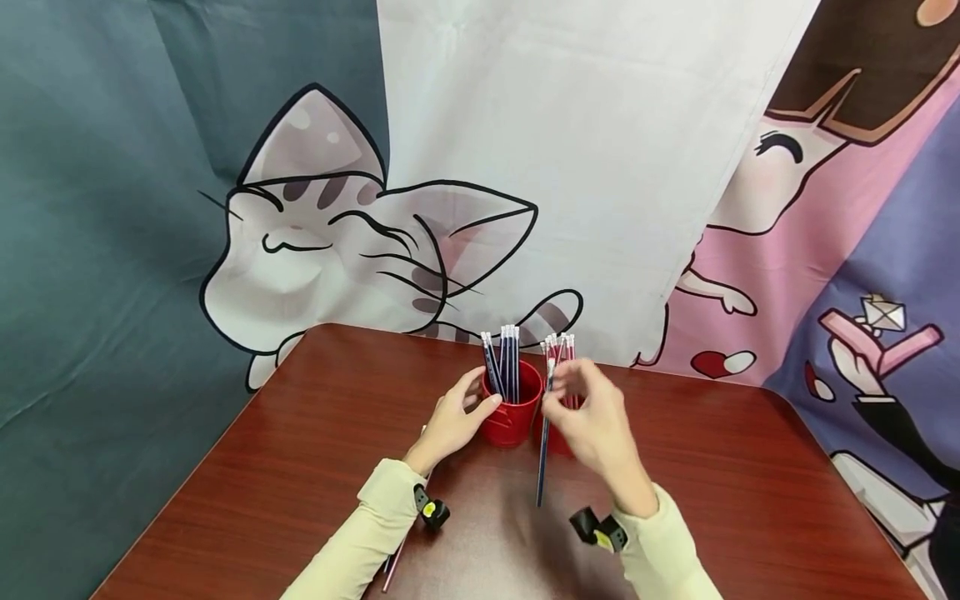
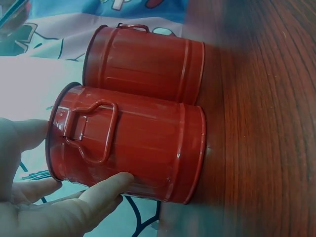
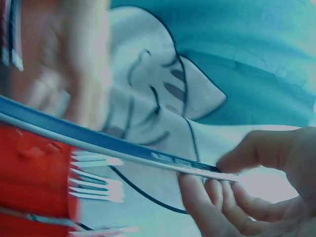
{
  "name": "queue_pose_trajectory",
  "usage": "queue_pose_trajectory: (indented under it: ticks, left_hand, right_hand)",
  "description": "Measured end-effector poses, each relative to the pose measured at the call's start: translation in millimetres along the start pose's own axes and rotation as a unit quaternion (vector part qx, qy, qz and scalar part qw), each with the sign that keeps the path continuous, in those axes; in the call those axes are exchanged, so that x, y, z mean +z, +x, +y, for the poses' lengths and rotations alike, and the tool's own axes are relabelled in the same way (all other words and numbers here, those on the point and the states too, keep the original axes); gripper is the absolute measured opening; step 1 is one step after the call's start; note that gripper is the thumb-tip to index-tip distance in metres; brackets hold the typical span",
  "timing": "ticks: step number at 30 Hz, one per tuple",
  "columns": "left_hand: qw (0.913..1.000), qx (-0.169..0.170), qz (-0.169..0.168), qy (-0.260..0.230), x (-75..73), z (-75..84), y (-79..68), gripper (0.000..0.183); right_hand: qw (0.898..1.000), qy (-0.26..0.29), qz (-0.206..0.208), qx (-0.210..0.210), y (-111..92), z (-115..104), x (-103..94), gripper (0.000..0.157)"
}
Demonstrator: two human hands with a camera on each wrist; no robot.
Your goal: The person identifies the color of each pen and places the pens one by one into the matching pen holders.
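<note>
My left hand (image 1: 453,421) holds the side of a red metal bucket (image 1: 510,427), thumb at the front near the rim. Several dark blue pencils (image 1: 510,358) with white ends stand in that bucket. In my right hand (image 1: 596,421) a blue pencil (image 1: 543,458) is pinched near its white end and hangs point down in front of the buckets. Close up, the right wrist view shows the thumb and fingertips on this pencil (image 3: 98,139). A second red bucket (image 1: 559,445), with red pencils (image 1: 572,346) in it, stands just right of the first, partly hidden by my right hand.
Loose pencils (image 1: 395,567) lie on the brown wooden table (image 1: 285,467) beside my left forearm, partly hidden under it. A printed cloth (image 1: 600,150) with cartoon figures hangs behind the table's far edge.
</note>
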State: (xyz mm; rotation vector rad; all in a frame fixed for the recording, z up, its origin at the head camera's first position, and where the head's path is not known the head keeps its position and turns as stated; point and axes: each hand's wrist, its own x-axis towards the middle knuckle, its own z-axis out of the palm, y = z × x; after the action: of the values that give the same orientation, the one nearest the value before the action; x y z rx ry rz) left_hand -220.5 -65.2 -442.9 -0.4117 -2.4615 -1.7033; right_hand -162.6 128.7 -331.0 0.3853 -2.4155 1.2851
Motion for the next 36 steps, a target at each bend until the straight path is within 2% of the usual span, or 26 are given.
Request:
queue_pose_trajectory:
  ticks: [3, 6, 9, 15, 19, 22, 28, 36]
  left_hand:
    - [1.0000, 0.000, -0.003, 0.000, -0.3, 0.8, -0.1, 0.057]
    - [1.0000, -0.002, -0.007, -0.002, -0.4, 1.4, 0.6, 0.058]
    - [0.9999, -0.006, -0.008, 0.000, -0.6, 0.8, 1.5, 0.058]
    - [1.0000, -0.002, -0.003, -0.002, -0.7, -0.5, 1.1, 0.058]
    - [1.0000, -0.001, -0.002, 0.003, -0.5, -0.5, 0.4, 0.058]
    - [1.0000, 0.002, -0.001, 0.002, -0.7, -0.1, 0.5, 0.058]
    - [0.9999, 0.011, 0.001, -0.002, -1.0, -0.7, 1.1, 0.057]
    - [0.9999, 0.009, 0.003, 0.004, -1.1, -2.6, 1.3, 0.057]
  right_hand:
    - [0.997, 0.023, 0.057, -0.047, 15, -7, -8.8, 0.024]
    - [0.992, 0.044, 0.091, -0.079, 27, -18, -13.9, 0.022]
    - [0.987, 0.062, 0.109, -0.097, 36, -33, -14.5, 0.022]
    - [0.981, 0.080, 0.133, -0.114, 55, -28, 1.0, 0.022]
    - [0.981, 0.070, 0.135, -0.118, 50, -36, 8.2, 0.020]
    - [0.981, 0.062, 0.140, -0.119, 49, -30, 14.5, 0.019]
    - [0.978, 0.072, 0.154, -0.123, 58, 2, 26.3, 0.017]
    - [0.986, 0.019, 0.120, -0.113, 47, 33, 48.3, 0.017]
